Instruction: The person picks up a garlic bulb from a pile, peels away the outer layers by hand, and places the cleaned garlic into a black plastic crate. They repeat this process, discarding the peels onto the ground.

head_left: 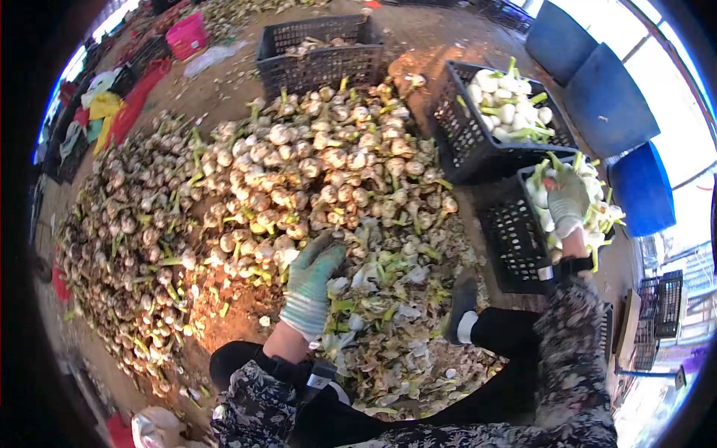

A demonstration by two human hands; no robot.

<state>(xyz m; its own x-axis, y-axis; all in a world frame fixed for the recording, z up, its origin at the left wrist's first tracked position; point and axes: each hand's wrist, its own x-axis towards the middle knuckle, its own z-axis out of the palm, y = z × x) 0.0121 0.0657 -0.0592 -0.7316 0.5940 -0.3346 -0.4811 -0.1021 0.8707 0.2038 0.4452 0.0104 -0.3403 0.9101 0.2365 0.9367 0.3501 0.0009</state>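
My left hand [310, 287], in a green and white striped glove, reaches to the near edge of a large heap of unpeeled garlic bulbs [336, 157]. Its fingers curl at the bulbs, and what they hold, if anything, is hidden. Over at the right, my gloved right hand [567, 201] rests over the peeled white garlic in the nearer black crate [515, 239]. Its fingertips are blurred, so their grip cannot be made out. Loose peels and leaves [396, 321] lie between my legs.
A second black crate [467, 134] of white garlic stands behind the nearer one. Another black crate [321, 67] is beyond the heap. Blue panels [609, 101] line the right side. A pink container [186, 36] and coloured sacks [106, 112] lie at the back left.
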